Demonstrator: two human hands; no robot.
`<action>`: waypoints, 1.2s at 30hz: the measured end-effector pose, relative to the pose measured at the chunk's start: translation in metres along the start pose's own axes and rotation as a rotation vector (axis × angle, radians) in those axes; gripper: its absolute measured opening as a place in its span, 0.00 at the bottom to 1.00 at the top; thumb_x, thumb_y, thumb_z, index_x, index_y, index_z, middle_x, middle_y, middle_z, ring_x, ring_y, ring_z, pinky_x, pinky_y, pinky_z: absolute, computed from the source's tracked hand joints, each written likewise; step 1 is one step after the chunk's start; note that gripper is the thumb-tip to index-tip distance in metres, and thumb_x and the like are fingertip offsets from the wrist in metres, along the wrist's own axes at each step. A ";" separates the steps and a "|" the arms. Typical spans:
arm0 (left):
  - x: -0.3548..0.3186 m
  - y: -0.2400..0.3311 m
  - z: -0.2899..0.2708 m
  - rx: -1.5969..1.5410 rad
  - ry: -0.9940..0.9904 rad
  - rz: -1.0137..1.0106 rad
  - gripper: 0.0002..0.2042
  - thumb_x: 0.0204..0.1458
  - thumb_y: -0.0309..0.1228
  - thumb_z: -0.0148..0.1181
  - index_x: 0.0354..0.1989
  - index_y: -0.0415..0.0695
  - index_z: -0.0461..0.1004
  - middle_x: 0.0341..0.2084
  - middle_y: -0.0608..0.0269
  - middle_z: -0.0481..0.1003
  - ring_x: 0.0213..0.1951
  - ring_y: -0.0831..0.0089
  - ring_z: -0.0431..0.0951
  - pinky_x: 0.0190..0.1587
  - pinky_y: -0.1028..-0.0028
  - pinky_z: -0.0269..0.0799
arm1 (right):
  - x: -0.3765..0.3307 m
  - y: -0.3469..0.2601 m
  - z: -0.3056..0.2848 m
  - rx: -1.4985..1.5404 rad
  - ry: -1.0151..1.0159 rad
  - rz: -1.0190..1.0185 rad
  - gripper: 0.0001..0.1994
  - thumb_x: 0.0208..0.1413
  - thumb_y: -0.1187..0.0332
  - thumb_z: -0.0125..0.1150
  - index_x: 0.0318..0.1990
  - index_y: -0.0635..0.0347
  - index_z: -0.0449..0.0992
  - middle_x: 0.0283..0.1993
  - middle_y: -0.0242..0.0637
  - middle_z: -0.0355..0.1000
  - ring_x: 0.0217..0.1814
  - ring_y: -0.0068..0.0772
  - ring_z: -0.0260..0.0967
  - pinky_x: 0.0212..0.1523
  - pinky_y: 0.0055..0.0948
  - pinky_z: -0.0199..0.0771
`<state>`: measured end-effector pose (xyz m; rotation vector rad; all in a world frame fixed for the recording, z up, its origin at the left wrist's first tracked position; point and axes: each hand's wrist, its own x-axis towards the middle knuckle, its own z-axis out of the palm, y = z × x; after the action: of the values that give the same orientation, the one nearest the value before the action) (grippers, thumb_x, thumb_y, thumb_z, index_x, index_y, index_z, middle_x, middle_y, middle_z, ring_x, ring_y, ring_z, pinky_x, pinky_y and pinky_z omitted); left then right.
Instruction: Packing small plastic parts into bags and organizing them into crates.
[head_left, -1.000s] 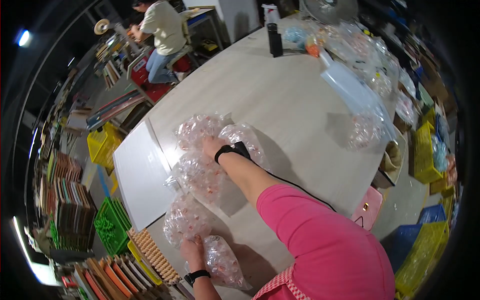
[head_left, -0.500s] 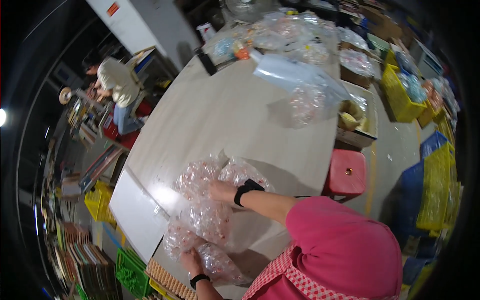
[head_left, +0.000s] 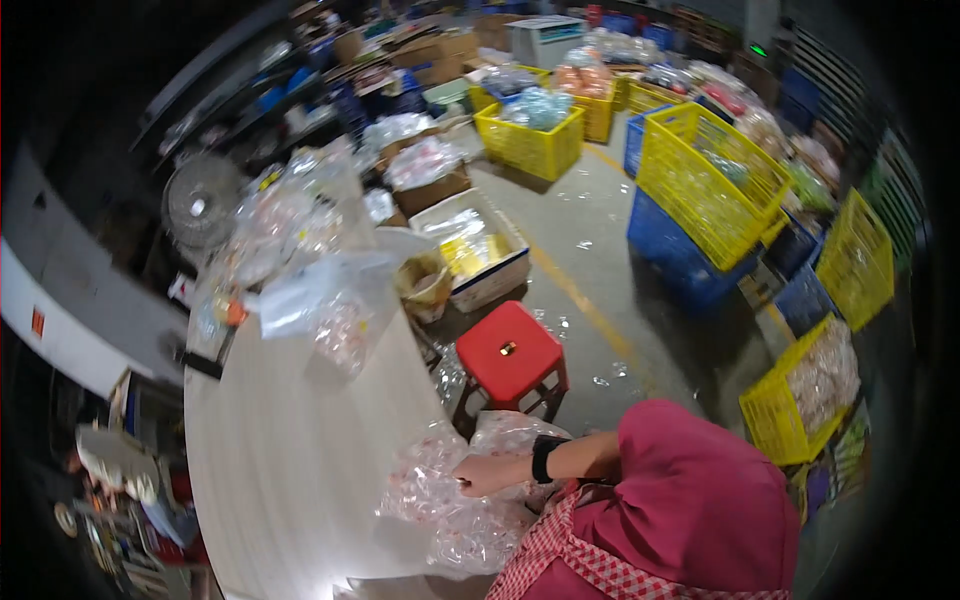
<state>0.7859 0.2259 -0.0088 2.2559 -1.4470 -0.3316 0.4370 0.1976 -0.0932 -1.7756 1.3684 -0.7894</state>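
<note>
My right hand is closed, with a black band round its wrist, and grips the gathered plastic of a clear bag with small reddish bits in it. A second clear bag lies just beyond the wrist. On the near side of the hand rests another clear bag, partly behind my forearm. These bags sit at the right edge of the pale table. My left hand is out of the picture.
A red stool stands by the table's right side, near a white box. More bags and a plastic sheet cover the table's far end, beside a fan. Yellow crates stand on the floor to the right.
My view has swung to the right, showing more floor and crates. My left hand and the nearest bags have left the picture. My right hand stays closed on a bag.
</note>
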 end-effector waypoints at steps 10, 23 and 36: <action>-0.062 0.138 0.080 0.262 -0.102 0.376 0.24 0.56 0.45 0.44 0.40 0.32 0.71 0.37 0.43 0.74 0.38 0.55 0.75 0.45 0.64 0.69 | -0.177 0.040 -0.170 -0.019 0.431 0.219 0.13 0.46 0.64 0.51 0.26 0.69 0.68 0.26 0.56 0.68 0.29 0.54 0.67 0.31 0.43 0.65; -0.224 0.400 0.229 -0.495 -0.476 0.865 0.17 0.47 0.34 0.62 0.29 0.29 0.68 0.22 0.55 0.70 0.25 0.64 0.70 0.30 0.67 0.68 | -0.491 0.127 -0.285 -0.082 1.150 0.775 0.11 0.45 0.65 0.52 0.27 0.66 0.69 0.25 0.54 0.69 0.29 0.55 0.69 0.29 0.45 0.66; -0.487 0.680 0.344 -0.748 -1.022 1.312 0.08 0.45 0.23 0.54 0.18 0.36 0.64 0.12 0.72 0.64 0.16 0.85 0.60 0.18 0.78 0.53 | -0.707 0.146 -0.291 -0.273 1.922 1.256 0.09 0.42 0.74 0.54 0.19 0.67 0.62 0.12 0.42 0.57 0.13 0.25 0.52 0.17 0.31 0.52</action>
<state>-0.1110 0.3441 0.0010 0.2128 -2.3104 -1.3168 -0.0466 0.8067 -0.0822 0.6417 3.1179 -1.4516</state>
